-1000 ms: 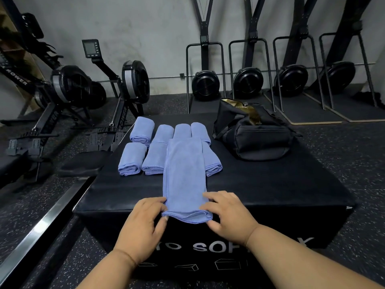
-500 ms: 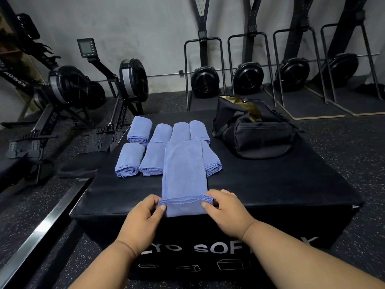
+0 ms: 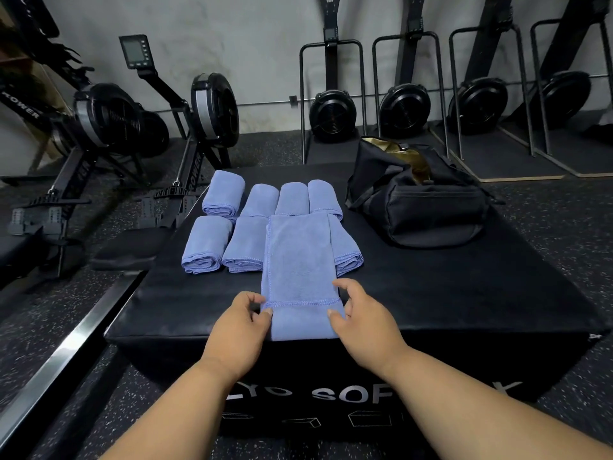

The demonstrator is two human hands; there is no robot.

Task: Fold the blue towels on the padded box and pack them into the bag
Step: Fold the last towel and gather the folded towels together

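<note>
- left hand pinches the left end of the folded-up hem of the long blue towel, thumb and fingertips curled on the edge
- right hand grips the right end of the same hem, thumb on top, fingers curled at the towel's side
- towel lies as a narrow strip running straight away from the hands, its near end folded back on itself between them; the fold sits at the near edge of the padded box
- far end of the strip overlaps the folded towels beyond the hands: two rows, visible mostly left of the strip, one poking out on its right
- black bag ahead and right of the right hand, well apart from it, on the box top; mouth looks open with a tan lining showing, though it's hard to be sure from this angle
- rowing machines on the floor far left of the left hand, more stored upright against the wall beyond the bag
</note>
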